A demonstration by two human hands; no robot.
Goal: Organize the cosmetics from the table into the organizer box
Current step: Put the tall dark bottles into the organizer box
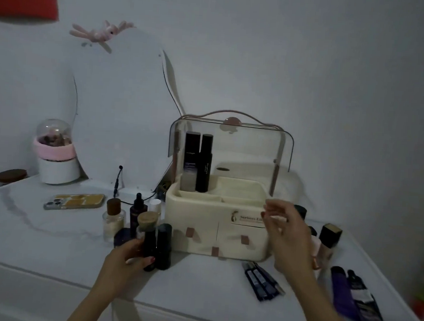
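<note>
Two bottles [197, 162] already stand in the box [216, 225]; left grip [128, 259] clasps another [149, 246], right grip [288, 238] loose, empty

Bare forearms, red-painted nails on fingers [151, 259].

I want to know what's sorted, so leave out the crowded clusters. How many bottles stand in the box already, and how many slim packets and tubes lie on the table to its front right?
Bottles in the box: 2
Slim packets: 2
Tubes: 2
Total: 6
</note>
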